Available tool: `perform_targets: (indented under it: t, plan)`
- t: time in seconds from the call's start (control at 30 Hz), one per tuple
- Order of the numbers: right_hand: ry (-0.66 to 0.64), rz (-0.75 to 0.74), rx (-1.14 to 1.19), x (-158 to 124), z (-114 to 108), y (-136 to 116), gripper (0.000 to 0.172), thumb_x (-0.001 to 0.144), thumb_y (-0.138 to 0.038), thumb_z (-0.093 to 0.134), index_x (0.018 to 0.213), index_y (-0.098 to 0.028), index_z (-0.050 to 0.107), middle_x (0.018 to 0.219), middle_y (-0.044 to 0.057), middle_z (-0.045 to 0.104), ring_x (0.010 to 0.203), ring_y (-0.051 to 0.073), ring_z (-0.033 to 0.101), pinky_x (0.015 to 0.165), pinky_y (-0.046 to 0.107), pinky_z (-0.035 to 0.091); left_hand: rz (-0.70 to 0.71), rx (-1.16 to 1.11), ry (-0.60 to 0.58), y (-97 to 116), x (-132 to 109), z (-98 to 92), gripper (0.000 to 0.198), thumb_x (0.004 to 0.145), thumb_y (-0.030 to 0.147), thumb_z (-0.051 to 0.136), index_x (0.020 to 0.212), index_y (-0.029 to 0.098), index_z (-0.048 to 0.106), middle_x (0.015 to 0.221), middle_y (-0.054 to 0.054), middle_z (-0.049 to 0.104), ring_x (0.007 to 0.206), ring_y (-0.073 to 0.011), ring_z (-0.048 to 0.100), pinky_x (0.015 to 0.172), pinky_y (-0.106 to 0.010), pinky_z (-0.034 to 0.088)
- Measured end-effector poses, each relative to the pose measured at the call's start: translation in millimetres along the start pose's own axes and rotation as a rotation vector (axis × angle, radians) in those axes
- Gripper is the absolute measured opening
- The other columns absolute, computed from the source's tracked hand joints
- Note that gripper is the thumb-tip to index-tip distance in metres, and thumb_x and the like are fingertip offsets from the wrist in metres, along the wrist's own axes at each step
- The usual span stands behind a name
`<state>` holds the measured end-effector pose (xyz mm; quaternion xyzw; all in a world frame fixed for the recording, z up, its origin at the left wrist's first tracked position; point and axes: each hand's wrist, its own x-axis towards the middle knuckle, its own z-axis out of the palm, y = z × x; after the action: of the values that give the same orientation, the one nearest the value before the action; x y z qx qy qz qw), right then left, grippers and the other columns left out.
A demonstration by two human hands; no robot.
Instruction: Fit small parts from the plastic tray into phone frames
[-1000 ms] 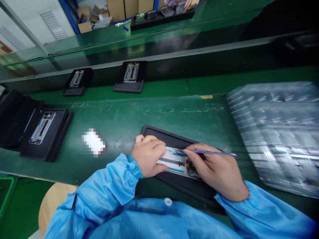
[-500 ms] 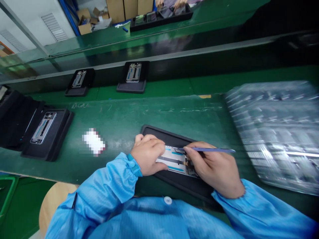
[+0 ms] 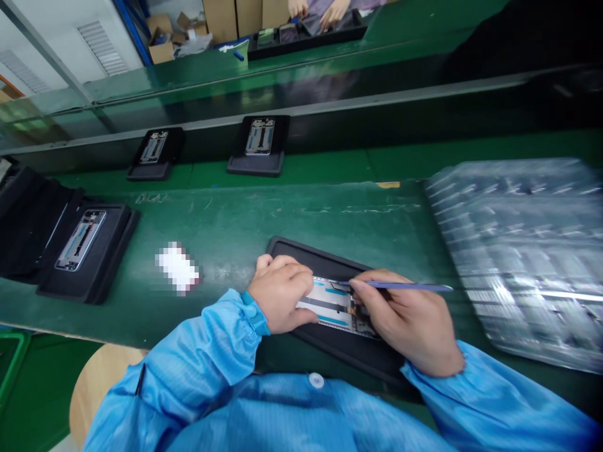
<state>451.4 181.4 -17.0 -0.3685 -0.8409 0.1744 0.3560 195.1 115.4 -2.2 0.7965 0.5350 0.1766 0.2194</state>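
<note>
An opened phone (image 3: 325, 304), pale inside with blue strips and a dark band, lies on a black tray (image 3: 325, 253) in front of me. My left hand (image 3: 281, 294) grips its left end, fingers over the far edge and thumb along the near one. In my right hand (image 3: 409, 317) a slim purple tweezers-like tool (image 3: 419, 287) is pinched. Its working end reaches the phone's far edge, near a thin dark line that looks like a wire. The right hand covers the phone's right end, and the tool's tip is too small to make out clearly.
Another opened phone (image 3: 81, 241) sits on a black tray at left, beside dark stacked trays. Two more trayed phones (image 3: 259, 136) stand on the green strip behind. Clear plastic trays (image 3: 527, 263) are stacked at right. Across the bench, a co-worker's hands (image 3: 334, 12) are over a black tray.
The two trayed phones on the rear strip have shifted slightly right. The co-worker's hands have moved. My hands stay almost in place, the purple tool moving slightly right.
</note>
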Motion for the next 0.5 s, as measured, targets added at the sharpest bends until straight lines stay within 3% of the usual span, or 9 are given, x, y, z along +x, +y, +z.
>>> perform_targets:
  t: [0.5]
  plan:
    - [-0.012, -0.118, -0.025, 4.8, 0.8, -4.7, 0.008, 0.109, -0.024, 0.068, 0.102, -0.024, 0.072, 0.09, 0.0, 0.081, 0.079, 0.017, 0.079, 0.077, 0.03, 0.06, -0.004, -0.011, -0.054, -3.8, 1.8, -0.8, 0.044, 0.087, 0.052, 0.095, 0.104, 0.023, 0.067, 0.149, -0.011, 0.076, 0.144, -0.0368, 0.058, 0.108, -0.057, 0.035]
